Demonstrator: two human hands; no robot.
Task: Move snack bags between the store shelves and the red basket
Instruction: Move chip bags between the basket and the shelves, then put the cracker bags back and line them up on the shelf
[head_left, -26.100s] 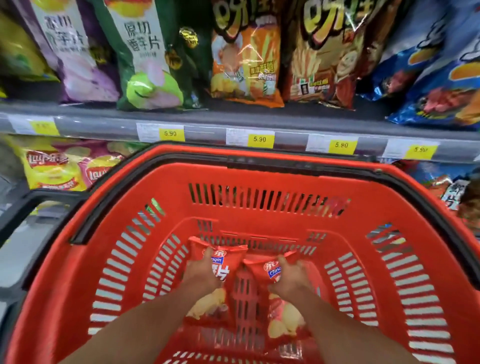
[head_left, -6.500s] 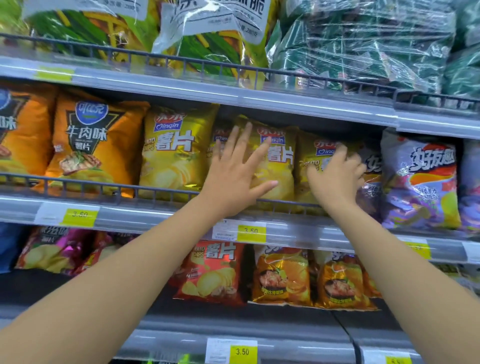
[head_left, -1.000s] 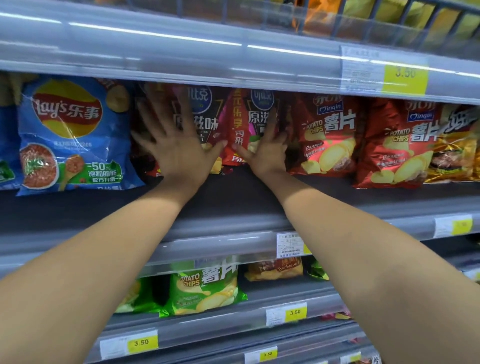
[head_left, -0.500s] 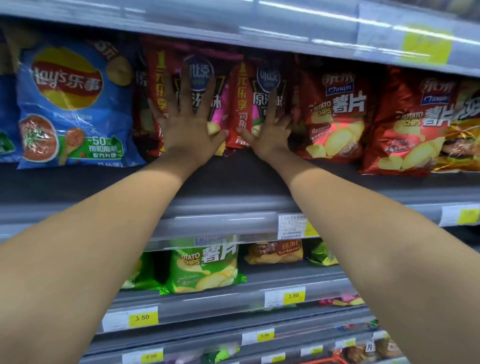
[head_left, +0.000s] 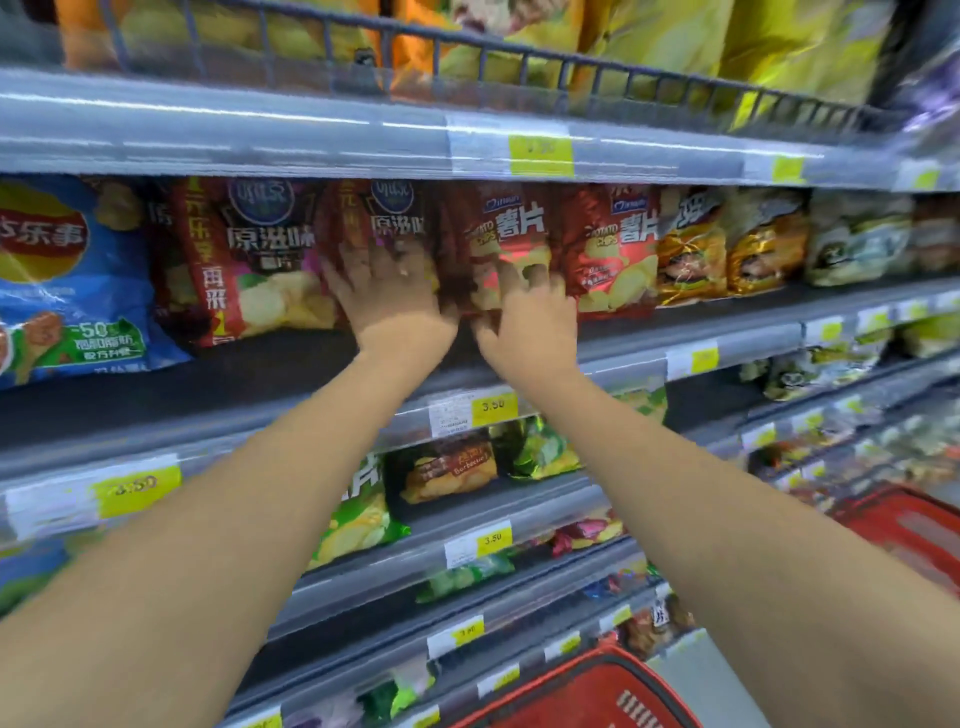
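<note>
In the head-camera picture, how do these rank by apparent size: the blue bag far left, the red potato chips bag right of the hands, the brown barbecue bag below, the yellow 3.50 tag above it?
1. blue bag, largest though cut by the frame edge
2. red potato chips bag
3. barbecue bag
4. yellow 3.50 tag

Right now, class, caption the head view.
Left hand and right hand touch red potato chip bags on the shelf, red basket below.

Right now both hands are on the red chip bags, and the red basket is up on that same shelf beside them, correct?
Not the basket. The head view shows the red basket down low at the bottom right, off that shelf. The left hand and right hand are indeed on the red chip bags.
</note>
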